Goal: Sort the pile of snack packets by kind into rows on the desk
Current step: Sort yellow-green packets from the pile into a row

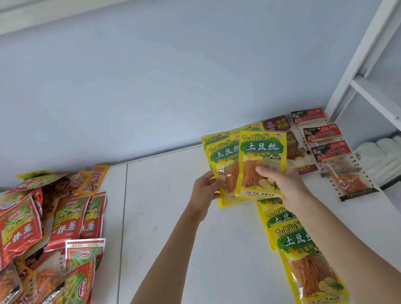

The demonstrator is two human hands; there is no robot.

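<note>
White bench [177, 226] against a pale wall; both hands held a fan of yellow packets [261, 161], left hand [207, 190] and right hand [285, 185] pinching their lower edges. Unsorted pile [33, 251] sat way left of them.

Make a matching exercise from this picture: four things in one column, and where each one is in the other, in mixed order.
Things
1. yellow packets
2. red packets
3. black and red packets
4. white shelf frame

Places
A. rising at the desk's right end
B. held in both hands
C. piled at the left
D. in a row at the far right of the desk

Pairs: 1-B, 2-C, 3-D, 4-A
</note>
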